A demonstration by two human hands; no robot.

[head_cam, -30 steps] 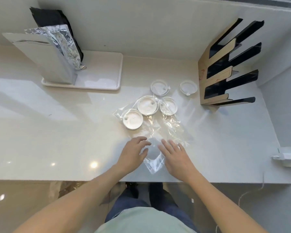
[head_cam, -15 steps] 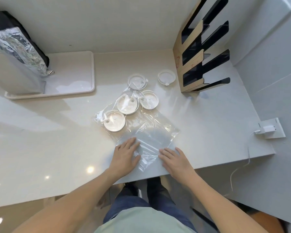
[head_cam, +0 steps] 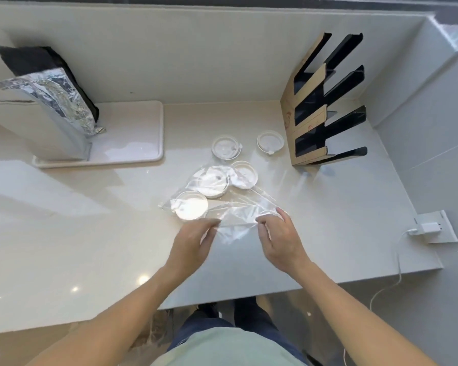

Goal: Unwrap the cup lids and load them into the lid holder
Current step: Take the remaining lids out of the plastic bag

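A clear plastic bag (head_cam: 236,210) lies on the white counter (head_cam: 90,233) with three white cup lids (head_cam: 213,181) inside its far end. Two more lids lie bare beyond it, one (head_cam: 225,147) at the middle and one (head_cam: 270,142) close to the lid holder. The lid holder (head_cam: 308,112), cardboard-brown with black slots, stands at the back right. My left hand (head_cam: 193,237) pinches the bag's near edge on the left. My right hand (head_cam: 279,233) pinches the same edge on the right, and the plastic is lifted and stretched between them.
A white tray (head_cam: 132,143) at the back left carries a silver foil pouch (head_cam: 50,101) and a black pouch (head_cam: 45,62). A charger plugged into a socket (head_cam: 431,228) sits on the right ledge, its cable hanging off. The counter's front edge is just below my wrists.
Both hands went from pressing flat on the bag to pinching its near edge and lifting it. The bag's near end is bunched and raised off the counter.
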